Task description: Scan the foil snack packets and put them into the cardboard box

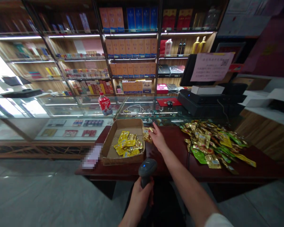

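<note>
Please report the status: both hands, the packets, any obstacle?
Left hand gripping scanner. Right hand pinching gold packet by cardboard box. Yellow packets inside box. No obstacle visible between gold packet and box.

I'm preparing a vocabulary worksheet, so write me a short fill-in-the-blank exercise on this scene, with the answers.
1. The scanner in the left hand shows a ____ light.
2. The right hand holds a packet; the packet heap lies to the ____ of the cardboard box.
3. The bottle on the glass counter has a ____ cap.

Missing words: blue; right; red.
</note>
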Available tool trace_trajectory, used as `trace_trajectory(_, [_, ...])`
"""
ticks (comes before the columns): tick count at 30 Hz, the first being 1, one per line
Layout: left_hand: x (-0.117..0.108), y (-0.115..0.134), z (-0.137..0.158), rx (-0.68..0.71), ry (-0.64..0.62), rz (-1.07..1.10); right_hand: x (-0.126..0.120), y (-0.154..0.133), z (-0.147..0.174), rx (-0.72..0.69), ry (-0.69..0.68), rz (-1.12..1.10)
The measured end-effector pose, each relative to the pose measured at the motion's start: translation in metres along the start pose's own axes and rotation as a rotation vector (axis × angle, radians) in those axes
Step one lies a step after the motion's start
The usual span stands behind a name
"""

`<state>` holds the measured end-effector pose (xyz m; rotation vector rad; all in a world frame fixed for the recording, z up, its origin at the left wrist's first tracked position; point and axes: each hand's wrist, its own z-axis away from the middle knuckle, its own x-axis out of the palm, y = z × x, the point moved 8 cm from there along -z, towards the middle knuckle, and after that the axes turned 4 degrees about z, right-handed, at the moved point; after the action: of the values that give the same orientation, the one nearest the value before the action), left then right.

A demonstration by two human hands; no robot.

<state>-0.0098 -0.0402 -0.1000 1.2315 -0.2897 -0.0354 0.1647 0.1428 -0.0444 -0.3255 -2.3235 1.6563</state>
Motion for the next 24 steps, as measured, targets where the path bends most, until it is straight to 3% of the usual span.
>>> trace_trajectory(2, [-0.002, 0.003, 0.0, 0.014, 0.005, -0.008, 0.018, -0.003, -0.018, -0.008, -0.028, 0.123])
trace_trajectory(3, [-0.003, 0.003, 0.0, 0.021, 0.009, -0.009, 0.016, -0.003, -0.023, -0.012, -0.02, 0.192])
trace_trajectory(5, [-0.007, 0.0, -0.001, 0.034, 0.019, -0.007, -0.012, -0.006, -0.024, -0.065, 0.052, 0.355])
trace_trajectory(7, [-0.012, -0.007, -0.004, 0.038, 0.023, -0.004, -0.064, -0.013, -0.015, -0.144, 0.192, 0.569])
trace_trajectory(9, [-0.015, -0.015, -0.007, 0.031, 0.021, -0.001, -0.129, -0.025, 0.003, -0.191, 0.415, 0.905])
trace_trajectory(12, [-0.014, -0.023, -0.009, 0.018, 0.011, 0.014, -0.224, -0.032, 0.033, -0.008, 0.757, 1.306])
trace_trajectory(14, [-0.011, -0.025, -0.011, 0.015, 0.001, 0.022, -0.261, -0.031, 0.044, 0.079, 0.795, 1.478])
trace_trajectory(16, [-0.006, -0.025, -0.011, 0.018, -0.011, 0.027, -0.281, -0.024, 0.048, 0.152, 0.723, 1.581])
trace_trajectory(19, [0.0, -0.023, -0.011, 0.013, -0.023, 0.023, -0.29, -0.012, 0.049, 0.211, 0.619, 1.611])
trace_trajectory(24, [-0.004, -0.019, -0.005, 0.007, 0.002, 0.016, -0.293, -0.017, 0.052, 0.014, 0.715, 1.359])
